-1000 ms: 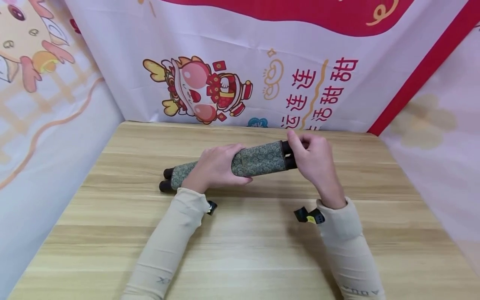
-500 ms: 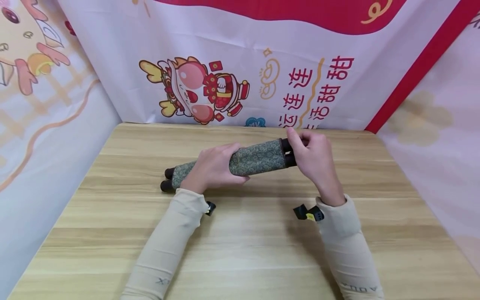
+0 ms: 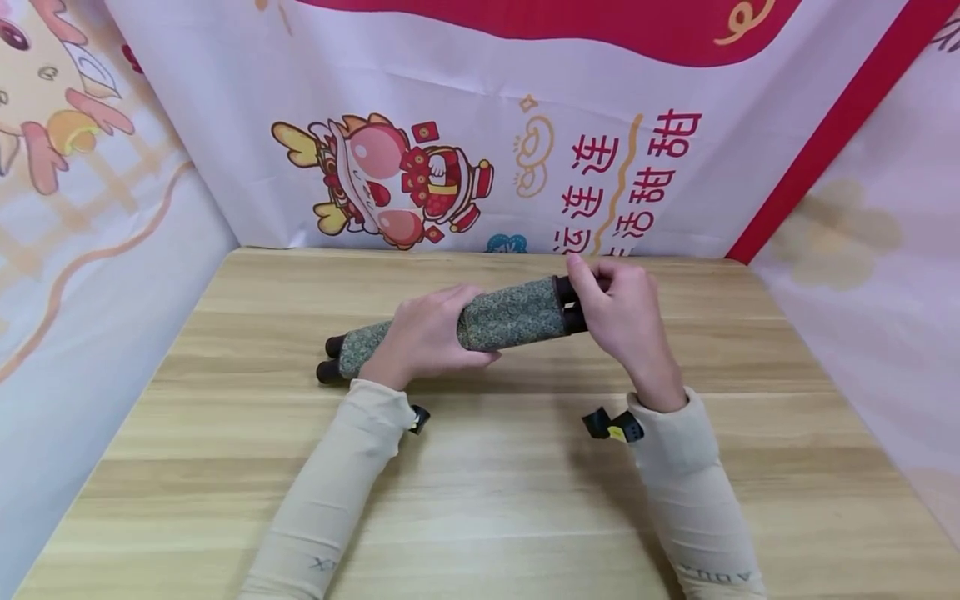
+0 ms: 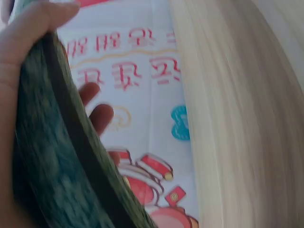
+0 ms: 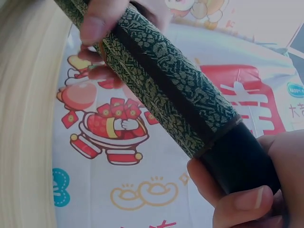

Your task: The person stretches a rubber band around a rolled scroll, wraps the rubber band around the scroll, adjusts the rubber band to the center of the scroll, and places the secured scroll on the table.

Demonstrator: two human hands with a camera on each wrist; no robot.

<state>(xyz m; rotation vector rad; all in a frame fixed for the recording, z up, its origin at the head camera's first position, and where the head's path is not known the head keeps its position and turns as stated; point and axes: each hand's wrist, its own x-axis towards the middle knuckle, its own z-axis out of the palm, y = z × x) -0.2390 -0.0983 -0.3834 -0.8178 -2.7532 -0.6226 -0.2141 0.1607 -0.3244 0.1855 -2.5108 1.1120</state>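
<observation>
A rolled scroll (image 3: 517,315) in green patterned brocade, with black roller ends in pairs, lies slantwise between my hands above the table. My left hand (image 3: 427,337) grips its middle from above, thumb on the near side. The black roller ends on the right are held by my right hand (image 3: 622,329), thumb on top. A dark stripe runs along the scroll (image 5: 175,85) in the right wrist view, where the right hand (image 5: 251,199) pinches the black end. In the left wrist view, blurred fingers of the left hand (image 4: 19,52) wrap the scroll (image 4: 52,142).
Beneath the hands is a light wood-grain table (image 3: 487,500). Behind its far edge hangs a white and red printed cloth (image 3: 450,75). Further printed cloths stand at the left (image 3: 142,192) and right (image 3: 862,275) sides. Black wrist devices (image 3: 615,425) sit at the sleeve cuffs.
Both hands keep their hold on the scroll, and its slant stays about the same. The whole head view shifts slightly.
</observation>
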